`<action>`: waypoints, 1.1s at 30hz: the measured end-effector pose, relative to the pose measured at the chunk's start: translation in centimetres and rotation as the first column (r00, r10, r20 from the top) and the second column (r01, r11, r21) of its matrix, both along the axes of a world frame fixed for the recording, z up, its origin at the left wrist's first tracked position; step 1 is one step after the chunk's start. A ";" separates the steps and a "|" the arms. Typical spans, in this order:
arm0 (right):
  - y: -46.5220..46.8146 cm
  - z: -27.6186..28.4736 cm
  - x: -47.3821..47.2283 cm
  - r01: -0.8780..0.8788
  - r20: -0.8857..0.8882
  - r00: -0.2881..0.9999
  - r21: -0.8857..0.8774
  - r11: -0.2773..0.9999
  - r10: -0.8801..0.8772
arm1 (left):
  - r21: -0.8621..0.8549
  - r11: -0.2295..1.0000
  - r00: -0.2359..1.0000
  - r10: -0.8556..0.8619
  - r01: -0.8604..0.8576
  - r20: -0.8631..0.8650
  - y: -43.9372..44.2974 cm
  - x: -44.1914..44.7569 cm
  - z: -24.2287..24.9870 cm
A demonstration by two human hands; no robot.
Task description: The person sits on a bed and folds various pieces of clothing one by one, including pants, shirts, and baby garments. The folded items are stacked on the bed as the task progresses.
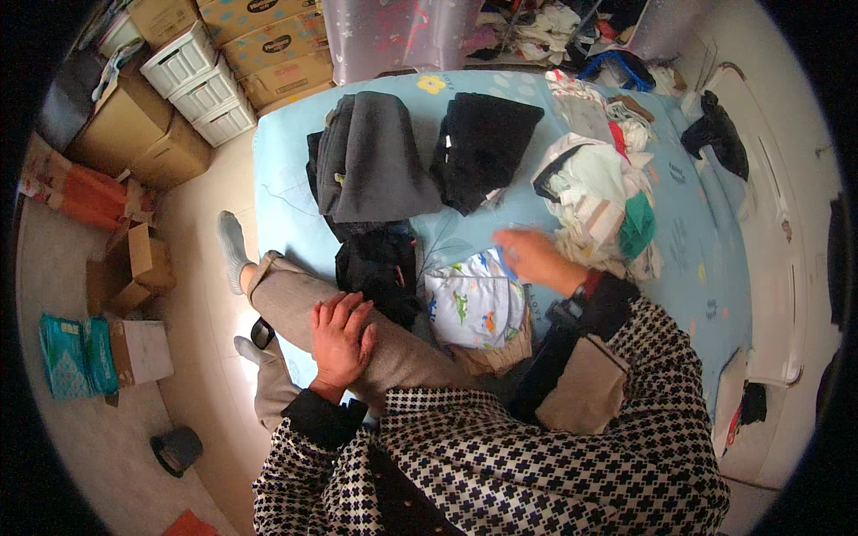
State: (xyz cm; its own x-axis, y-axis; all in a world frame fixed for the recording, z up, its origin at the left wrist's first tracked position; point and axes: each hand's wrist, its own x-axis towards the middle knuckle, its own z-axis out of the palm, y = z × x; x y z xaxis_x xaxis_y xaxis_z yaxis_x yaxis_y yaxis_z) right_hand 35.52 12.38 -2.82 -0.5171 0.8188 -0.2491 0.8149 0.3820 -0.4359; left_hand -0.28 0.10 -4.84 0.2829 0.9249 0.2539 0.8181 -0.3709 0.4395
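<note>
My left hand (340, 342) lies palm down on my brown trouser leg (409, 365), fingers slightly spread and holding nothing. Blurred by motion, my right hand (539, 261) is over the bed at the blue edge of a folded white cloth garment with a dinosaur print (469, 305). Whether its fingers grip that edge cannot be made out. Under the printed garment shows a beige folded cloth (499, 354). To the left is a black garment (379, 271), partly covered by a folded dark grey garment (379, 157). A folded black garment (484, 147) lies farther back.
A loose heap of mixed clothes (596, 194) sits on the right of the blue bed sheet (697, 254). White plastic drawers (204, 84) and cardboard boxes (275, 50) stand behind on the left. An open carton (144, 258) and a dark bin (176, 450) occupy the floor.
</note>
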 end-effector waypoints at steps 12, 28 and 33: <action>-7.7 -10.0 1.1 0.343 -0.233 0.910 -0.036 0.939 -0.342 | -0.031 0.997 0.997 0.068 -0.066 0.044 -5.2 -1.2 -2.1; -6.7 -11.6 1.6 0.392 -0.386 0.828 -0.118 0.912 -0.406 | -0.004 0.999 0.997 0.032 -0.032 0.066 -5.2 -1.1 -2.8; -8.7 -8.0 -0.8 0.401 -0.292 0.906 0.351 0.846 -0.308 | -0.075 0.997 0.999 -0.027 0.029 0.031 -4.4 -0.9 -1.1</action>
